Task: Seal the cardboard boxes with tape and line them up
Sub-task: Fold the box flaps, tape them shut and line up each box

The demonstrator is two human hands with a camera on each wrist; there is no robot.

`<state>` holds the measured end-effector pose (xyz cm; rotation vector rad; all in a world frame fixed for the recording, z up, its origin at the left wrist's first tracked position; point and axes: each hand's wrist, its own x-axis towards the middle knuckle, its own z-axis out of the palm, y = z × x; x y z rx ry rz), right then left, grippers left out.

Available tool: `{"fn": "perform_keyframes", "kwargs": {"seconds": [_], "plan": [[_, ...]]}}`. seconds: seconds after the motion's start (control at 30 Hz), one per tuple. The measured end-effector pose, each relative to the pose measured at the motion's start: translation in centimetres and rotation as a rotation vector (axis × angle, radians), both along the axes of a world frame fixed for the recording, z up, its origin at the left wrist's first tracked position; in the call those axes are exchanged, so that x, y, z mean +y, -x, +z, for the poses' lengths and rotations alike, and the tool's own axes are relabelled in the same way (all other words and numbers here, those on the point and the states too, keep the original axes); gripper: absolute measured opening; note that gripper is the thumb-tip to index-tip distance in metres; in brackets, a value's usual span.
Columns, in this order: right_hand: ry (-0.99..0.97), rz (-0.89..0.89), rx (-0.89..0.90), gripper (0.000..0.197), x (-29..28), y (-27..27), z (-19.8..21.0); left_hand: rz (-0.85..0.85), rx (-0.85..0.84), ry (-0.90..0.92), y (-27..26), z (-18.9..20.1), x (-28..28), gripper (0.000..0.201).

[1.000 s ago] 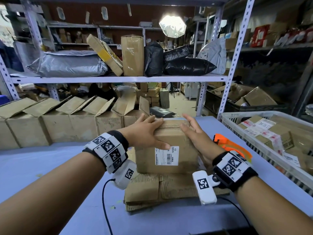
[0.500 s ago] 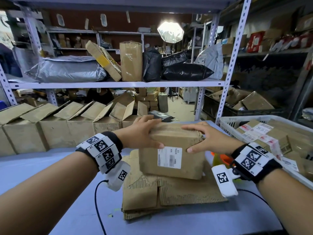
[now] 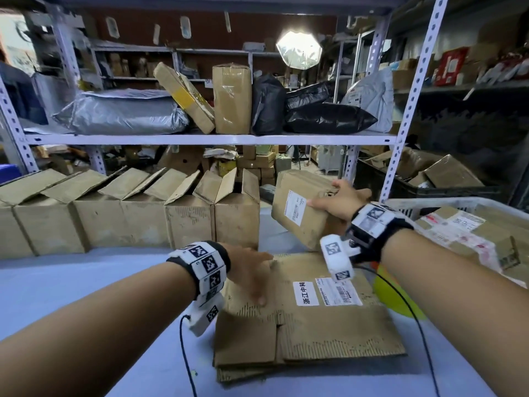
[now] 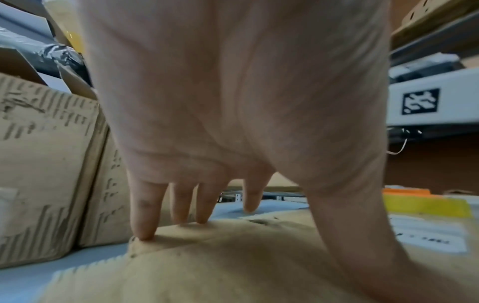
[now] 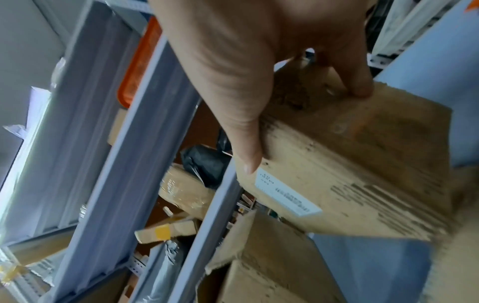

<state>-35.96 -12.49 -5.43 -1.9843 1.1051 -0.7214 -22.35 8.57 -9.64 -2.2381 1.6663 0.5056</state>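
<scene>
From the head camera, the right hand (image 3: pixel 339 202) holds a small closed brown cardboard box with a white barcode label (image 3: pixel 303 207) tilted in the air, clear of the blue table (image 3: pixel 86 282), just right of the row of open brown cardboard boxes (image 3: pixel 137 216) that stand side by side along the back of the table with their flaps up. The right wrist camera shows what the head view leaves unclear: the thumb lies along one face beside the label while a curled fingertip (image 5: pixel 360 88) presses the opposite side, so the hand grips the box (image 5: pixel 362 164) across its width.

The left hand (image 3: pixel 252 273) rests on a stack of flattened brown corrugated cardboard sheets (image 3: pixel 309 325) lying on the table in front of the person. In the head view it is blurred; the left wrist camera shows the fingers (image 4: pixel 145 215) straight and spread, their tips pressing down on the far edge of the top sheet (image 4: pixel 233 266), holding nothing.

To the right stands a white plastic crate (image 3: pixel 406 204) with taped parcels inside. A yellow-green object (image 3: pixel 392 293) shows from under the right forearm, mostly hidden. The metal shelf (image 3: pixel 200 138) above the open boxes carries silver and black plastic mail bags and brown parcels. The last box of the row, nearest the held box, stands between it and the rest of the line.
</scene>
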Motion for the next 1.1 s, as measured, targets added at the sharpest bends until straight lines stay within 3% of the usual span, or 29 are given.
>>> {"fn": "perform_keyframes", "kwargs": {"seconds": [0.13, 0.33, 0.47, 0.8, 0.97, 1.03, 1.1], "plan": [[-0.042, -0.078, 0.130, 0.098, 1.0, -4.9, -0.9, -0.048, 0.033, -0.001, -0.3, 0.0, -0.4, 0.109], [-0.127, -0.082, 0.154, 0.112, 2.4, -9.2, -2.6, -0.096, -0.010, 0.012, -0.6, -0.4, -0.4, 0.107], [-0.196, 0.005, 0.013, 0.083, 2.5, -9.7, -2.8, -0.109, -0.067, -0.002, -0.7, -0.6, -0.4, 0.110], [-0.353, 0.180, -0.099, 0.079, 3.4, -7.1, -2.0, -0.008, -0.050, 0.011, -0.9, -0.8, -0.2, 0.113], [-0.372, 0.205, -0.100, 0.062, 3.6, -3.4, -1.0, -0.012, -0.102, 0.036, -1.1, -0.8, -0.7, 0.110], [-0.313, 0.191, -0.061, 0.063, 3.6, -1.2, -0.8, 0.044, -0.058, 0.114, -1.4, -0.4, -0.6, 0.099], [-0.269, 0.170, -0.026, 0.064, 3.4, 0.9, -0.7, 0.074, 0.058, 0.276, -2.2, 0.3, -0.6, 0.070]]}}
